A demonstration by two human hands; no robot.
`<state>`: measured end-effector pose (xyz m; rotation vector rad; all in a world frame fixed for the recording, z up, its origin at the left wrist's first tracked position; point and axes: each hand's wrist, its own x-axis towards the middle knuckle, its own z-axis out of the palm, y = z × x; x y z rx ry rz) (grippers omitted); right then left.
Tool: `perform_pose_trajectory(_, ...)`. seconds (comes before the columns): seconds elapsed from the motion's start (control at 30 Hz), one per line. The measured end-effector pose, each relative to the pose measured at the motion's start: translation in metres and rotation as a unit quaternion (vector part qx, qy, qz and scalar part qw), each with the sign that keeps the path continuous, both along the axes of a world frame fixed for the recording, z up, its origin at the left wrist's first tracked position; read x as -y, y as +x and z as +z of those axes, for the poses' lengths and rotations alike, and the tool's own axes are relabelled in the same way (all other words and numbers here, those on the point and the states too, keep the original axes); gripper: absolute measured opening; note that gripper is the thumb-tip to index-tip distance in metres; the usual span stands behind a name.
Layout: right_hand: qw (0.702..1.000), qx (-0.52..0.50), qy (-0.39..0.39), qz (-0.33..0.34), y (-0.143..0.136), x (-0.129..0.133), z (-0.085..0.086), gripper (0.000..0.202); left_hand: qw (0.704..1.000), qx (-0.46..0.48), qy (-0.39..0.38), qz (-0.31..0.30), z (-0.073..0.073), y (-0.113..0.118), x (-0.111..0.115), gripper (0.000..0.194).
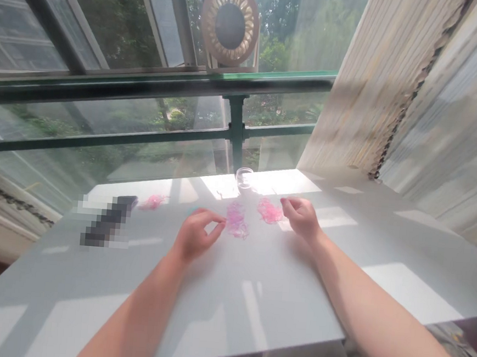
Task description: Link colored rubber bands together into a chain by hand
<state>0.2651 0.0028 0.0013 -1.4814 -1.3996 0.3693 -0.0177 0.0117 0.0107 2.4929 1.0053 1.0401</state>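
My left hand [198,235] is closed in a pinch, thumb and forefinger tips meeting at the left edge of a pile of purple-pink thin strands or small loops [237,221]. Anything between those fingertips is too small to make out. Over the table to the right, my right hand [301,216] also pinches, beside a pile of brighter pink strands [269,210]. What its fingers hold, if anything, cannot be made out. Farther left lies a reddish-pink pile [153,202]. A bit of teal [194,211] shows behind my left hand, mostly hidden.
A clear round container [244,177] stands at the back of the white table [213,286]. A blurred-out dark object [109,222] lies at the left. Behind are a green railing [237,123], a round fan [229,25] and a striped curtain [365,84].
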Motion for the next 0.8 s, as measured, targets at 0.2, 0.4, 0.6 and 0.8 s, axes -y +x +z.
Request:
perform_pose_trajectory(0.2,0.985,0.056,-0.020,0.165,-0.030,0.012,-0.006,0.025,0.960,0.067,0.018,0.273,0.009,-0.057,-0.030,0.022)
perform_pose_trajectory(0.4,0.939,0.184,-0.097,0.272,-0.045,0.022,-0.006,0.008,0.969,0.023,-0.006,0.247,-0.004,-0.059,-0.034,0.023)
perform_pose_trajectory(0.6,0.921,0.244,-0.117,0.280,-0.051,0.024,-0.004,0.014,0.990,-0.100,-0.014,0.094,-0.011,-0.013,-0.012,0.015)
perform_pose_trajectory(0.8,0.915,0.264,-0.142,0.268,-0.055,0.025,-0.001,0.019,0.988,-0.155,0.000,0.027,-0.014,0.009,-0.004,0.016)
